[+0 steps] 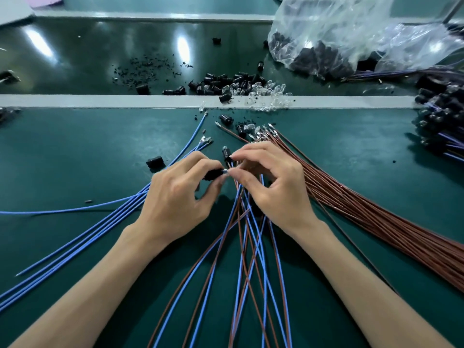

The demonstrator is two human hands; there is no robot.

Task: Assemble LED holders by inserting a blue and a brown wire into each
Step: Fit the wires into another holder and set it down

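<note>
Evidently midway: left hand (175,194) grips a black plastic LED holder (213,174), right hand (273,184) pinches a small shiny part (225,172) at its end; many loose blue wires (140,196) and brown wires (376,222) remain.

Overhead glare on the far belt (100,46); edges bowed, seemingly soft.

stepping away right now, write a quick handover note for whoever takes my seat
Left hand grips a black holder, clear tip toward the right hand.
Right hand pinches a second holder; crossed blue and brown wires trail from under it toward you.
Loose blue wires lie left, the brown wire bundle right, spare holders and clear LEDs by the grey ledge.
Done: a pile of wired holders at the right edge.
Left: wire the held holder, then work through the brown bundle, probably many more.
</note>
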